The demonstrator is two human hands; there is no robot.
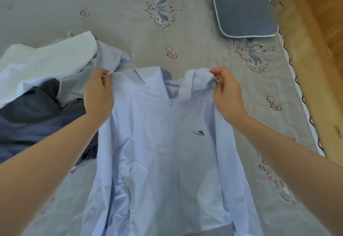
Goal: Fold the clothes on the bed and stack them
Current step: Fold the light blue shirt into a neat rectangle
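A light blue zip-up jacket (163, 152) with a small dark logo on the chest hangs front side toward me over the bed (130, 22). My left hand (98, 94) pinches its left shoulder and my right hand (228, 94) pinches its right shoulder, holding it spread out. Its hood falls behind the collar and its sleeves hang down at the sides. To the left lies a heap of unfolded clothes: a white garment (46, 59), a pale blue one (109, 55) and a dark navy one (33, 120).
The bed carries a grey sheet printed with hearts and flowers. A blue-grey pillow (243, 5) with white piping lies at the far right. A wooden bed frame (315, 50) runs along the right edge.
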